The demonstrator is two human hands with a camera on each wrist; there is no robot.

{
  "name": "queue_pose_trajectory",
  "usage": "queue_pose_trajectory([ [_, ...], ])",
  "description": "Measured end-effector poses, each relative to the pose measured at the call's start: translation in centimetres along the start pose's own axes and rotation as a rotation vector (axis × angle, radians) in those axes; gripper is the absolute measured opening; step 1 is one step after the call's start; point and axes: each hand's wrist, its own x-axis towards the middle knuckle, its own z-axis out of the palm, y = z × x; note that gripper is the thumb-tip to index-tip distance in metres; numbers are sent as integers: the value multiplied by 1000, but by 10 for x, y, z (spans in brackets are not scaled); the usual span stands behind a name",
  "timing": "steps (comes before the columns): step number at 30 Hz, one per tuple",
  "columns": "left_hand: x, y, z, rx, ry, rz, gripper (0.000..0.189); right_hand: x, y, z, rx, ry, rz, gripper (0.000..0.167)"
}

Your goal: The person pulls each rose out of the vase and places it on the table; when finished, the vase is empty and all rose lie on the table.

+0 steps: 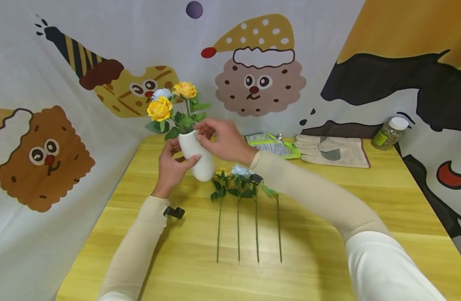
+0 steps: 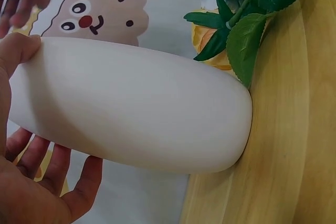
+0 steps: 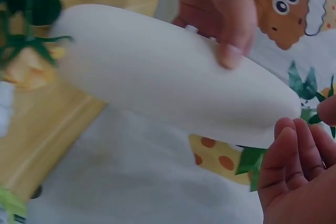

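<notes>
A white vase (image 1: 198,155) stands slightly tilted over the table, holding two yellow roses (image 1: 160,109) and a pale blue rose (image 1: 162,94) with green leaves. My left hand (image 1: 172,166) grips the vase from its left side, thumb across the front, as the left wrist view also shows. At the vase's mouth is my right hand (image 1: 227,140), its fingers loosely bent beside the rim and leaves. In the right wrist view its thumb and fingers (image 3: 295,153) stand apart. Several artificial flower stems (image 1: 238,225) lie side by side below; my right forearm partly covers their heads.
Along the back of the wooden table (image 1: 170,259) lie a green-and-white packet (image 1: 277,146), a pale work glove (image 1: 337,151) and a jar with a white lid (image 1: 390,133). A cartoon-printed cloth (image 1: 321,25) hangs behind the table.
</notes>
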Motion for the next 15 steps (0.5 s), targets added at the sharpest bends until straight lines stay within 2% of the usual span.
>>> queue_pose_trajectory([
  [9,2,-5,0,7,-6,22,65,37,-16,4,-93,-47,-29,24],
  [15,2,-4,-1,4,-14,11,66,49,-18,12,-205,-62,-29,25],
])
